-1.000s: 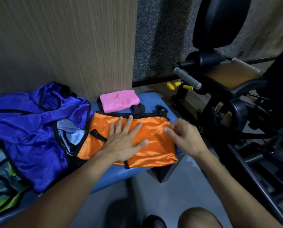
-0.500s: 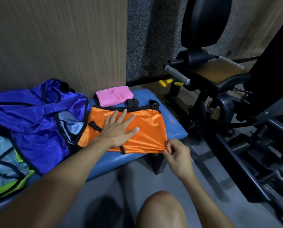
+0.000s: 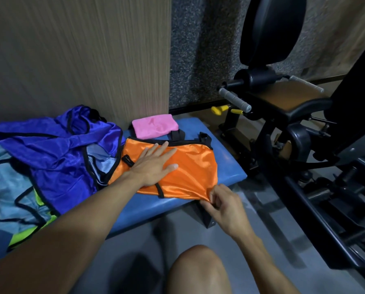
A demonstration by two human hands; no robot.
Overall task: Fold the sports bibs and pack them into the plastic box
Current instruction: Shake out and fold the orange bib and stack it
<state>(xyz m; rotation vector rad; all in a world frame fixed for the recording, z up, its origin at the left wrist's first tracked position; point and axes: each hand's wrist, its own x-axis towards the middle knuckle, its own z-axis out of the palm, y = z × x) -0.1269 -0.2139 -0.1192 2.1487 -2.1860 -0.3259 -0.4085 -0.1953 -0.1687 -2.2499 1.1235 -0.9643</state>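
Left hand (image 3: 154, 166): flat, fingers straight, pressing on the orange bib (image 3: 190, 166)
Right hand (image 3: 226, 206): pinching the bib's near right corner
Bib: folded, lying on the blue table (image 3: 230, 166)

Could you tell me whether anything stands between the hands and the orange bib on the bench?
Nothing does: the left hand presses flat on the orange bib, and the right hand pinches its near corner. No plastic box is in view.
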